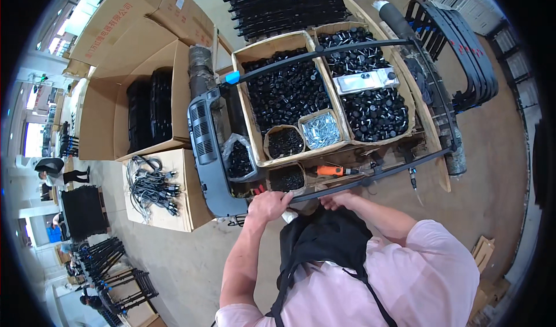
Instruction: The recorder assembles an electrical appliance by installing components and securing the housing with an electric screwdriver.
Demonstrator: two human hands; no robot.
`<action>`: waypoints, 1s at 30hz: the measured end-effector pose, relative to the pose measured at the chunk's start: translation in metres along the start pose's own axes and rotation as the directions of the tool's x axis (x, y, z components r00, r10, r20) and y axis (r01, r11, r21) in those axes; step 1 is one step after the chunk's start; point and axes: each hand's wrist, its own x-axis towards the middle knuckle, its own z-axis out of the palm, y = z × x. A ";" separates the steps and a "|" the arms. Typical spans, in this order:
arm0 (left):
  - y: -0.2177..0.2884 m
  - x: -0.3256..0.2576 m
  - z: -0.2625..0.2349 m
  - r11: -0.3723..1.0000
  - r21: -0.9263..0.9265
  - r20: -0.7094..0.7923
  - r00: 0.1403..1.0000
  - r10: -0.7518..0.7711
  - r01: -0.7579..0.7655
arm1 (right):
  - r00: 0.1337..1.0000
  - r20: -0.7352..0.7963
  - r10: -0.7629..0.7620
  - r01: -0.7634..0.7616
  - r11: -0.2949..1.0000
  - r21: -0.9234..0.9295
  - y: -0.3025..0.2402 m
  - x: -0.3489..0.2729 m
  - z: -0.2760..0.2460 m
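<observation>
A black tube frame (370, 179) with a grey plastic housing (202, 136) at its left end lies across the workbench, over the parts boxes. My left hand (269, 206) is closed around the near tube, close to the housing's lower corner. Just below the same tube, in front of my black apron, my right hand (337, 199) has its fingers curled in; what they hold, if anything, is hidden. An orange-handled power tool (329, 170) lies on the bench beyond the near tube. Beside it sits a small box of dark screws (287, 179).
Cardboard bins hold black capped parts (284, 89) and black knobs (376, 116). A tray of silver screws (320, 130) sits among them. To the left stand a large open carton (98, 118) and coiled black cables (153, 185). Curved black frames (463, 55) stand at the right.
</observation>
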 end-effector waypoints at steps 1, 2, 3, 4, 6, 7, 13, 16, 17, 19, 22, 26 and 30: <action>0.004 0.000 -0.003 1.000 -0.008 0.004 1.000 -0.007 0.007 | 0.996 0.045 0.079 -0.069 0.977 -0.201 -0.001 -0.010 -0.005; 0.003 -0.001 -0.003 1.000 -0.019 0.003 1.000 -0.019 0.019 | 0.995 0.062 0.073 -0.033 0.870 -0.492 -0.023 -0.038 0.001; 0.003 -0.001 -0.003 0.999 -0.027 -0.004 1.000 -0.028 0.028 | 0.994 0.080 0.070 0.011 0.677 -0.736 -0.053 -0.080 0.010; 0.004 -0.002 -0.003 0.999 -0.022 -0.006 0.999 -0.039 0.038 | 0.974 0.227 0.015 0.173 0.601 -0.780 -0.072 -0.104 0.009; 0.002 -0.003 0.000 0.997 -0.040 -0.045 0.997 -0.066 0.064 | 0.880 0.473 0.027 0.385 0.544 -0.746 -0.127 -0.145 0.008; 0.003 -0.006 0.004 0.995 -0.053 -0.051 0.995 -0.082 0.079 | 0.826 0.559 0.069 0.422 0.582 -0.696 -0.170 -0.158 0.007; 0.040 -0.035 0.039 0.863 -0.041 -0.839 0.486 0.244 -0.504 | 0.563 0.145 -0.814 0.525 0.217 -0.823 -0.349 -0.086 -0.048; 0.051 -0.069 0.083 0.827 -0.233 -0.758 0.629 0.175 -0.511 | 0.321 0.108 -0.941 0.412 0.036 -0.910 -0.427 0.001 -0.058; 0.043 -0.069 0.107 0.798 -0.455 -0.624 0.781 0.032 -0.396 | 0.376 0.071 -0.924 0.262 0.032 -0.964 -0.449 0.017 -0.051; 0.022 -0.056 0.148 0.534 -0.824 -0.333 0.923 -0.190 -0.188 | 0.451 -0.026 -0.892 0.062 0.061 -0.996 -0.477 0.038 -0.049; 0.006 -0.054 0.156 -0.036 -0.982 -0.167 0.948 -0.269 -0.183 | 0.707 -0.117 -0.697 -0.066 0.100 -0.993 -0.496 0.059 -0.046; -0.011 -0.033 0.146 -0.596 -0.753 -0.126 0.950 -0.287 -0.280 | 0.741 -0.111 -0.662 -0.022 0.140 -0.990 -0.494 0.077 -0.050; -0.005 -0.011 0.120 -0.638 -0.719 -0.067 0.940 -0.333 -0.278 | 0.706 -0.065 -0.705 0.021 0.112 -0.993 -0.494 0.073 -0.085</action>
